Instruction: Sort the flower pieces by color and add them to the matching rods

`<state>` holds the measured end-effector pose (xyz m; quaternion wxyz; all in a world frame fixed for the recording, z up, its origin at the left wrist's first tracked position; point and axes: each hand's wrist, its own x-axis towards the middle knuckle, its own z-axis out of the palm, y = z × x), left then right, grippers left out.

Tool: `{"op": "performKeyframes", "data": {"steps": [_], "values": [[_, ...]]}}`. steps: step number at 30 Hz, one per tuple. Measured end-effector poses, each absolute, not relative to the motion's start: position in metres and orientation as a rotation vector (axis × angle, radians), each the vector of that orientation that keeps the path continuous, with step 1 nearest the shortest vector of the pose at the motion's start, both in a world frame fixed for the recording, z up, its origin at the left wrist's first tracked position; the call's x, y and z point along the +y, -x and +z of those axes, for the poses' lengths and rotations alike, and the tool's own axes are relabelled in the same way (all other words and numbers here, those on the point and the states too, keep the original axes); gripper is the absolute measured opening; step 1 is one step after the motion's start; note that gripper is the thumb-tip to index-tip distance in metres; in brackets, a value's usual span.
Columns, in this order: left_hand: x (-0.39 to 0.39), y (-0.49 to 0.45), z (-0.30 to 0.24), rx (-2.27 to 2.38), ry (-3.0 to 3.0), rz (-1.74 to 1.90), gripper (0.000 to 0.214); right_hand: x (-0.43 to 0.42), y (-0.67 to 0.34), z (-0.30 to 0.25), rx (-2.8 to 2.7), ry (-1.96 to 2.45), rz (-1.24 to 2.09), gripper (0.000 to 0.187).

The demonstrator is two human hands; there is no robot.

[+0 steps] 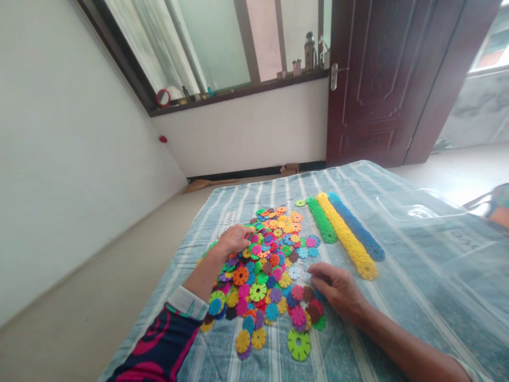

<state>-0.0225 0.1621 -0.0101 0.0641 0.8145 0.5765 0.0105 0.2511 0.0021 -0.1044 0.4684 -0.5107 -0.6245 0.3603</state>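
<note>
Honestly, the left hand (234, 241) is fingertips-down on the pile of notched discs (260, 269), can't tell if it's pinching one. Right hand (340, 291) is loosely curled just beside the pile, grip hidden. Discs look like light, stiff, maybe slick plastic, hard to break; I'd pinch the rim. Farther right, green row (322, 221), yellow row (347, 237), blue row (357, 228) on striped cloth (342, 355).
</note>
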Motion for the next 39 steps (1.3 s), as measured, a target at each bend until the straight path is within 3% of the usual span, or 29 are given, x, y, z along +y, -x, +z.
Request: {"op": "performKeyframes", "data": {"steps": [9,14,25,30,39], "values": [[0.167,0.038,-0.013,1.717,-2.278,0.243,0.007,0.002,-0.251,-0.106,-1.549,1.254,0.891,0.027],[0.168,0.045,-0.004,1.714,-2.135,0.410,0.013,0.002,-0.251,-0.104,-1.563,1.259,0.875,0.026],[0.215,0.013,-0.009,1.824,-1.953,0.785,0.005,0.002,-0.249,-0.107,-1.514,1.246,0.890,0.027],[0.223,-0.018,-0.014,1.678,-1.972,0.777,0.004,0.004,-0.248,-0.108,-1.525,1.238,0.879,0.025],[0.165,-0.127,-0.035,1.092,-2.264,0.546,0.008,0.006,-0.249,-0.104,-1.549,1.224,0.851,0.021]]}}
